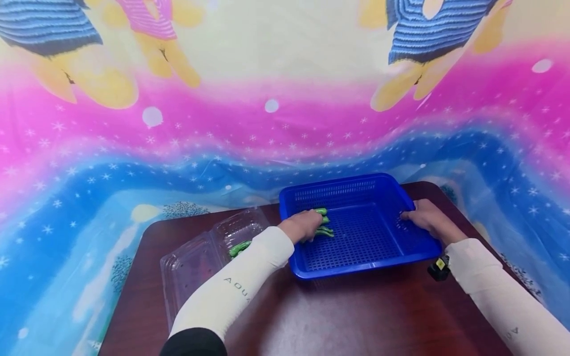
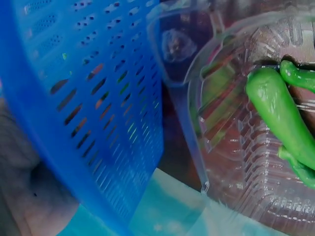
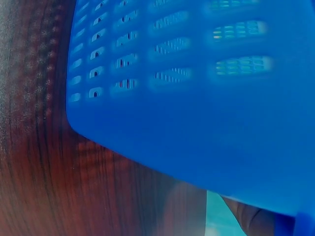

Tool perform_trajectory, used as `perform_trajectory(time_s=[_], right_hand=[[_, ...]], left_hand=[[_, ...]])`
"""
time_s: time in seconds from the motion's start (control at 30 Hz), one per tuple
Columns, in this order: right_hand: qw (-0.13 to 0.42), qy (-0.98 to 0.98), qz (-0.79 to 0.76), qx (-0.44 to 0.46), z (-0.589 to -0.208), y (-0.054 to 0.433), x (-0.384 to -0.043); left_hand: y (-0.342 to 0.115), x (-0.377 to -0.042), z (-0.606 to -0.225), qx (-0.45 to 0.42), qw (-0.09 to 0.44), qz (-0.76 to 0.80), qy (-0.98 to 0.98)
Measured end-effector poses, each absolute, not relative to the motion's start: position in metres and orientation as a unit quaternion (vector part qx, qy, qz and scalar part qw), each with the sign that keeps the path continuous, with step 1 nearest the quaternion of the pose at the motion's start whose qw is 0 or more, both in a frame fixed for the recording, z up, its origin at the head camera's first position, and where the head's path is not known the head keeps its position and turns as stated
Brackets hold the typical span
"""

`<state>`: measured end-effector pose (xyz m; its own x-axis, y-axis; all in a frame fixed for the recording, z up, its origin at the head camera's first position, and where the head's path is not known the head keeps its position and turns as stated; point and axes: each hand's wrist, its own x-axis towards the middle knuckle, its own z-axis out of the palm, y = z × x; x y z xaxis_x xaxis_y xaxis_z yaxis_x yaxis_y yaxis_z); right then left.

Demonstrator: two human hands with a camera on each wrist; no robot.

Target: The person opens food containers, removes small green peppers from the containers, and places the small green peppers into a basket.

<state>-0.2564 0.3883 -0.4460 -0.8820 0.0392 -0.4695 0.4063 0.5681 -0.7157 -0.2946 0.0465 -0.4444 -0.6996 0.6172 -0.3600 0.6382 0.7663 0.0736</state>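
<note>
My left hand (image 1: pixel 303 225) reaches over the left rim of a blue plastic basket (image 1: pixel 365 266), fingers curled around a few green peppers (image 1: pixel 325 231) that poke out beyond them inside the basket. On the opposite side, my right hand (image 1: pixel 426 216) grips the basket's right rim. Just left of the basket lies a clear plastic clamshell box (image 1: pixel 218 235) with its lid folded back. More green peppers (image 2: pixel 278 105) rest in the box, partly hidden by my left sleeve in the head view. The right wrist view is mostly filled by the basket's slotted outer wall (image 3: pixel 162 123).
The dark reddish-brown table (image 1: pixel 356 316) has rounded far corners. Behind it hangs a printed cloth (image 1: pixel 267 128) in pink and blue, close to the table's far edge. A small black device (image 1: pixel 439 268) sits by my right wrist.
</note>
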Motion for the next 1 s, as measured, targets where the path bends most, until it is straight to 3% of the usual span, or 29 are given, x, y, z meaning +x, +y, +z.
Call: perform_trajectory(time_s=[0.37, 1.0], right_hand=[[0.203, 0.861, -0.449, 0.128, -0.444, 0.387, -0.257], [0.206, 0.862, -0.443, 0.132, -0.446, 0.39, -0.257]], left_hand=[[0.052, -0.292, -0.454, 0.372, 0.131, -0.104, 0.913], [0.048, -0.293, -0.449, 0.375, 0.115, -0.093, 0.915]])
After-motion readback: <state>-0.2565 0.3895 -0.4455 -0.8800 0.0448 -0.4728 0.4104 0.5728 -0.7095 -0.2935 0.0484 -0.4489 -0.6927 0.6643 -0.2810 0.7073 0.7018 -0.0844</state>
